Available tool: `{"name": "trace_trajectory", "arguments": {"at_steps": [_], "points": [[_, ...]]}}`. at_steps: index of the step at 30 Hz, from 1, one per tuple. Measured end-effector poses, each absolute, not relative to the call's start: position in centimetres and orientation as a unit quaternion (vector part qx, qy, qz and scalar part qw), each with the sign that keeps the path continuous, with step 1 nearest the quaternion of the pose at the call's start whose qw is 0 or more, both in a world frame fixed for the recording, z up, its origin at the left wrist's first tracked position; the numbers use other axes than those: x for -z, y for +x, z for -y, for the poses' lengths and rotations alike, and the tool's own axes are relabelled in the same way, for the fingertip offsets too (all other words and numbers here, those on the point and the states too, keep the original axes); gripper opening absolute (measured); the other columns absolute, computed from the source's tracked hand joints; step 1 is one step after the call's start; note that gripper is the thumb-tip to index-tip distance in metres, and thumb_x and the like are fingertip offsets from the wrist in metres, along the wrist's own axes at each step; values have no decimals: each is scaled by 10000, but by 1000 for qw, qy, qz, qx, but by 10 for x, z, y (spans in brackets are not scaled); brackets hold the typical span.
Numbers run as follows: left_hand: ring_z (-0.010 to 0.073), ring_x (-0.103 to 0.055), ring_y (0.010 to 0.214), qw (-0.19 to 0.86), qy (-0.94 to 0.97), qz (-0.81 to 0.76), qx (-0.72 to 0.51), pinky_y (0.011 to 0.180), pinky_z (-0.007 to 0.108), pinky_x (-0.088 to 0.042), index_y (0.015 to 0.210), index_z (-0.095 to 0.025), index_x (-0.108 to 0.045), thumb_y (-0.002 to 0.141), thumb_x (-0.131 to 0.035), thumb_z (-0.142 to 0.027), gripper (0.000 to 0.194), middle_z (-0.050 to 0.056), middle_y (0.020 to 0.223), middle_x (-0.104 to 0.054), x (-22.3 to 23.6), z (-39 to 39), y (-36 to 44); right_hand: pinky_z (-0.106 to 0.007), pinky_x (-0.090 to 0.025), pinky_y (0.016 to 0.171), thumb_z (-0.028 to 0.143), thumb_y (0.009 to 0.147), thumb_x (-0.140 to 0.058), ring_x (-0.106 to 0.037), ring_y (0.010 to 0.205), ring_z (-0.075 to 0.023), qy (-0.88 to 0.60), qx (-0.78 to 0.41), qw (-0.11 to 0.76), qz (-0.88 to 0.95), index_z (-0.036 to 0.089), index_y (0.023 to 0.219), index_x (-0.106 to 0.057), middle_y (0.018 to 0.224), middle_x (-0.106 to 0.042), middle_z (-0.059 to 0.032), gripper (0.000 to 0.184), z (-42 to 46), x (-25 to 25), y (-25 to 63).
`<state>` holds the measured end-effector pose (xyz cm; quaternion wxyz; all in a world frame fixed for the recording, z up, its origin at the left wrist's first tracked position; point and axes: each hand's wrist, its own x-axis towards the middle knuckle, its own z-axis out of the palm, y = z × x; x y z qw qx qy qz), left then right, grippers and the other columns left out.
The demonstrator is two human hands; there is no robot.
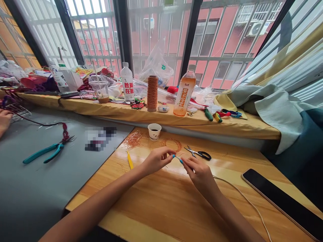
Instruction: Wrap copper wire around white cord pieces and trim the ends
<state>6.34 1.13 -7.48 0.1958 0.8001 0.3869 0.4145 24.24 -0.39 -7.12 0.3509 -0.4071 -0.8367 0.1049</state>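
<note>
My left hand (157, 160) and my right hand (200, 171) meet above the wooden table, fingertips pinched close together. Between them shows a short, thin, pale piece (178, 157), too small to name. Both thumbs have bright blue nails. Just behind my fingers lies a loose coil of copper-coloured wire (179, 145). Black-handled scissors (204, 155) rest partly spread beyond my right hand. A pile of short copper-coloured strands (133, 139) is to the left, near a slim yellow tool (130, 160). A white paper cup (154, 132) of dark liquid stands behind the coil.
A phone (277, 198) and a white cable (242, 193) lie at right. Teal-handled pliers (44, 153) are on the grey table at left, near another person's hand (4, 121). The cloth-covered sill holds a copper-coloured spool (152, 94), a tea bottle (185, 92) and a water bottle (127, 82).
</note>
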Motion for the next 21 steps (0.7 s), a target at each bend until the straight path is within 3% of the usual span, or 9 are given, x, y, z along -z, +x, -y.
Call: {"name": "trace_trajectory", "arguments": {"at_steps": [3, 8, 21], "points": [[69, -468, 542, 241, 784, -391, -417, 489, 176, -391, 903, -127, -583, 788, -456, -260, 217, 47, 781, -620, 69, -11, 63, -239, -419, 591, 277, 864, -319, -517, 621, -139, -389, -63, 356, 847, 186, 951, -596, 712, -548, -55, 304, 1, 73, 245], [69, -468, 532, 215, 794, -393, -410, 491, 176, -388, 843, -113, -595, 771, -490, -258, 193, 45, 728, -611, 70, -11, 64, -232, -422, 645, 227, 869, -312, -533, 678, -138, -396, -17, 364, 843, 171, 959, -582, 735, -546, -57, 290, 4, 72, 245], [126, -553, 729, 34, 870, -336, -360, 629, 220, -428, 870, -145, -621, 799, -429, -210, 215, 63, 791, -625, 80, -12, 60, -234, -419, 612, 75, 847, -297, -534, 672, -144, -304, 206, 278, 888, 100, 986, -566, 734, -569, -80, 304, 1, 79, 251]]}}
